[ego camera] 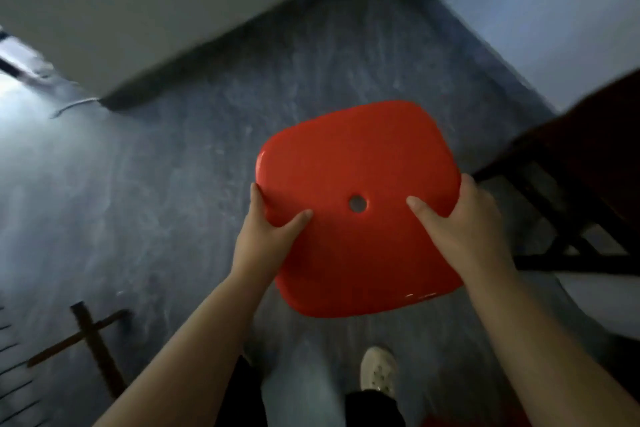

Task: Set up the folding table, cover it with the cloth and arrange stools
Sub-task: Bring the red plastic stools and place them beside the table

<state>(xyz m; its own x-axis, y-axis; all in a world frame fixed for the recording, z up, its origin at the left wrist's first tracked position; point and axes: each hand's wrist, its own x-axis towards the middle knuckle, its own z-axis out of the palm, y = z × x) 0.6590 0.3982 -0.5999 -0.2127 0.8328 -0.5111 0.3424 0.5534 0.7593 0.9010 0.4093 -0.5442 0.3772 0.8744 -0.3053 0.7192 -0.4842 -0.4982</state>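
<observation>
Below the hands, a white shoe (378,374) stands on the dark grey marbled floor (173,201). The left hand (266,236) and right hand (460,229) each grip a side edge of the glossy red plastic stool (346,156), thumbs on top of the seat and fingers curled under. Just right of the right hand stands a dark brown table on a black frame (588,163). The stool's legs are hidden under its seat, so they could strike that frame or the foot.

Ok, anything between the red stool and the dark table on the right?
Nothing visible does. The left hand and right hand grip the red stool close beside the table; the seat hides the floor below.
</observation>
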